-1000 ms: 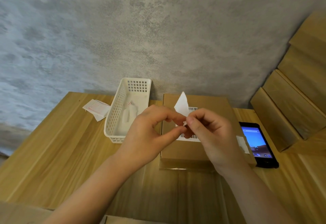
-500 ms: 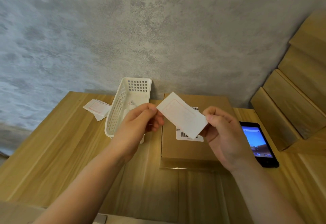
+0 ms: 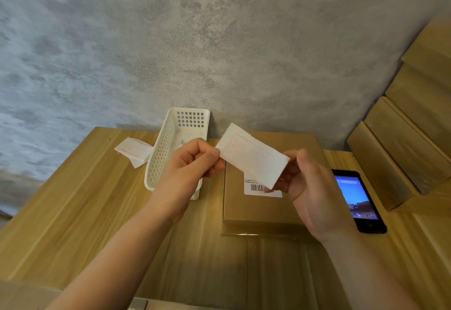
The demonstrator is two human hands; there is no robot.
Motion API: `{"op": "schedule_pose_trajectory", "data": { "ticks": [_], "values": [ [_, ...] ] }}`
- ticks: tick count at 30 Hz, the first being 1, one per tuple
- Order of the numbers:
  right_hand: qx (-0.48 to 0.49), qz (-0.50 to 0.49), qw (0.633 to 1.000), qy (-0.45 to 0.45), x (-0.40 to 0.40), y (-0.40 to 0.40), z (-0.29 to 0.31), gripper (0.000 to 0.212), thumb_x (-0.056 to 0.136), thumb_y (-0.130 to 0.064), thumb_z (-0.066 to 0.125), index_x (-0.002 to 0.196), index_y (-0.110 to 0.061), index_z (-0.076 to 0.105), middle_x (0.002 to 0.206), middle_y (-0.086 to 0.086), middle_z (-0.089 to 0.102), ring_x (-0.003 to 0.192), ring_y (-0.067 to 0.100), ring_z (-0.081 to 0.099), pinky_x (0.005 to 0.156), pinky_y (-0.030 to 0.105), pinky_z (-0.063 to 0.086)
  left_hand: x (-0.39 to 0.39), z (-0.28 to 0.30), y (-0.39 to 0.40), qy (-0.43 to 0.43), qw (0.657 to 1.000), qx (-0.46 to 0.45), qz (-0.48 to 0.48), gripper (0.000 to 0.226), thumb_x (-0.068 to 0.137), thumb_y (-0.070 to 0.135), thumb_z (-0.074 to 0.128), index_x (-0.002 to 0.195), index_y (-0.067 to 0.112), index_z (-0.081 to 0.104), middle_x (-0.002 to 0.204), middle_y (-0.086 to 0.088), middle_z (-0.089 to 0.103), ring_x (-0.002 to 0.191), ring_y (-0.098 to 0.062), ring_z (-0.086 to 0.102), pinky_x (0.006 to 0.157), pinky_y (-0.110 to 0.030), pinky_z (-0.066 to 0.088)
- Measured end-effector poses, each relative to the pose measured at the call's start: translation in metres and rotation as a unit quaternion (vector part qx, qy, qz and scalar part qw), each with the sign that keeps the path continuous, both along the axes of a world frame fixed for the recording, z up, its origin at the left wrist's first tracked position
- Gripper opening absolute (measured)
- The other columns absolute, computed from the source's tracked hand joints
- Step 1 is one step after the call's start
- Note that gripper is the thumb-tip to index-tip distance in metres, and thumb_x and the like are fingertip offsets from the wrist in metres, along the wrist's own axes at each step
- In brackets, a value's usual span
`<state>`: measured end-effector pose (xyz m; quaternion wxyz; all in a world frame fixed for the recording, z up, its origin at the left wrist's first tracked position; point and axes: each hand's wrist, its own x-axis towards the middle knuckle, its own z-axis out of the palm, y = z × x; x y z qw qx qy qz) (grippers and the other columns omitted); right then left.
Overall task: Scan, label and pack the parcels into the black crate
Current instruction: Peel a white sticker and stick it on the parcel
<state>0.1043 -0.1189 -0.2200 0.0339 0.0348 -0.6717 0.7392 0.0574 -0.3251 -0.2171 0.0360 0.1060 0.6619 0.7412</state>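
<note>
A white label (image 3: 252, 155) with a faint red frame hangs in the air above a flat brown cardboard parcel (image 3: 263, 208). My left hand (image 3: 192, 165) pinches the label's left end, and my right hand (image 3: 305, 182) pinches its right end. The parcel lies on the wooden table and carries a white barcode sticker (image 3: 260, 188), partly hidden by the label and my right fingers. No black crate is in view.
A white perforated basket (image 3: 170, 138) stands left of the parcel against the grey wall. Loose labels (image 3: 134, 149) lie further left. A black handheld scanner (image 3: 358, 199) with a lit screen lies right of the parcel. Wooden steps (image 3: 400, 153) rise at the right.
One second ago both hands pinched a folded label close together. They have since moved apart, and the label is now spread flat between them and lifted a little.
</note>
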Motion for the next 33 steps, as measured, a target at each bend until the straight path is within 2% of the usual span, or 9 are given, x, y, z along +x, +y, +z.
{"op": "schedule_pose_trajectory", "data": {
  "ticks": [2,4,6,8,15,23,27,30,33],
  "values": [
    [0.043,0.012,0.999,-0.006,0.0023,-0.0015,-0.0011,0.037,0.084,-0.062,0.056,0.103,-0.033,0.069,0.105,0.003,0.072,0.093,0.026,0.07,0.073,0.031,0.059,-0.0011,-0.0005,-0.0005,-0.003,1.0,0.008,0.013,0.022,0.095,0.01,0.055,0.074,0.016,0.062,0.072,-0.002,0.068,0.066,-0.01,0.056,0.064,-0.02,0.047],
    [0.068,0.024,0.997,-0.004,0.0039,-0.002,-0.0033,0.026,0.086,-0.035,0.059,0.107,-0.021,0.067,0.096,0.003,0.073,0.085,0.022,0.07,0.071,0.027,0.058,-0.0021,-0.0011,-0.0006,-0.003,1.0,0.016,0.027,0.022,0.095,0.01,0.055,0.074,0.015,0.061,0.072,-0.002,0.067,0.066,-0.011,0.054,0.064,-0.019,0.047],
    [0.081,0.04,0.996,0.01,0.0056,-0.0017,-0.0062,0.019,0.087,-0.018,0.061,0.103,-0.011,0.067,0.091,0.007,0.073,0.081,0.02,0.07,0.071,0.026,0.057,-0.0025,-0.0017,-0.0002,-0.001,0.999,0.022,0.035,0.022,0.095,0.009,0.055,0.074,0.015,0.061,0.072,-0.002,0.067,0.066,-0.011,0.054,0.064,-0.018,0.048],
    [0.076,0.041,0.996,0.018,0.0063,-0.0018,-0.0068,0.01,0.09,-0.011,0.063,0.097,-0.006,0.068,0.088,0.009,0.072,0.077,0.021,0.069,0.07,0.026,0.057,-0.003,-0.0026,0.0,-0.001,0.999,0.024,0.04,0.022,0.095,0.01,0.055,0.074,0.015,0.061,0.072,-0.002,0.067,0.066,-0.012,0.054,0.064,-0.018,0.048],
    [0.068,0.032,0.997,0.027,0.0036,-0.0003,-0.0078,0.018,0.087,-0.014,0.059,0.1,-0.005,0.067,0.09,0.008,0.072,0.079,0.02,0.069,0.068,0.024,0.056,-0.0037,-0.0044,0.0,0.002,0.999,0.016,0.041,0.02,0.096,0.011,0.055,0.077,0.014,0.062,0.074,-0.002,0.068,0.067,-0.011,0.056,0.064,-0.019,0.049],
    [0.055,0.036,0.998,0.023,0.0038,-0.0013,-0.0077,0.016,0.088,-0.017,0.064,0.103,-0.01,0.067,0.091,0.005,0.073,0.079,0.02,0.07,0.068,0.024,0.056,-0.0036,-0.0041,-0.0011,0.003,0.999,0.018,0.044,0.018,0.095,0.011,0.055,0.078,0.012,0.062,0.075,-0.004,0.067,0.067,-0.011,0.055,0.063,-0.018,0.048],
    [0.058,0.039,0.997,0.025,0.0039,-0.0004,-0.0084,0.019,0.085,-0.015,0.06,0.1,-0.007,0.067,0.091,0.006,0.073,0.08,0.022,0.07,0.068,0.025,0.057,-0.0026,-0.0038,-0.0014,0.006,0.999,0.016,0.044,0.018,0.095,0.011,0.055,0.078,0.012,0.062,0.075,-0.002,0.068,0.065,-0.009,0.055,0.063,-0.017,0.048],
    [0.059,0.036,0.997,0.024,0.0044,-0.0013,-0.0075,0.015,0.089,-0.017,0.065,0.1,-0.006,0.067,0.092,0.008,0.072,0.079,0.022,0.07,0.068,0.025,0.056,-0.0022,-0.004,-0.0017,0.007,0.999,0.015,0.045,0.019,0.095,0.011,0.055,0.078,0.013,0.062,0.075,-0.002,0.068,0.065,-0.008,0.055,0.063,-0.017,0.048],
    [0.057,0.026,0.998,0.024,0.0054,-0.0027,-0.0062,0.022,0.082,-0.019,0.061,0.096,-0.003,0.068,0.089,0.01,0.072,0.077,0.021,0.069,0.067,0.024,0.056,-0.0019,-0.0046,-0.0019,0.011,0.999,0.009,0.046,0.018,0.095,0.012,0.055,0.078,0.013,0.062,0.075,-0.002,0.068,0.066,-0.009,0.055,0.063,-0.017,0.048]
  ]
}}
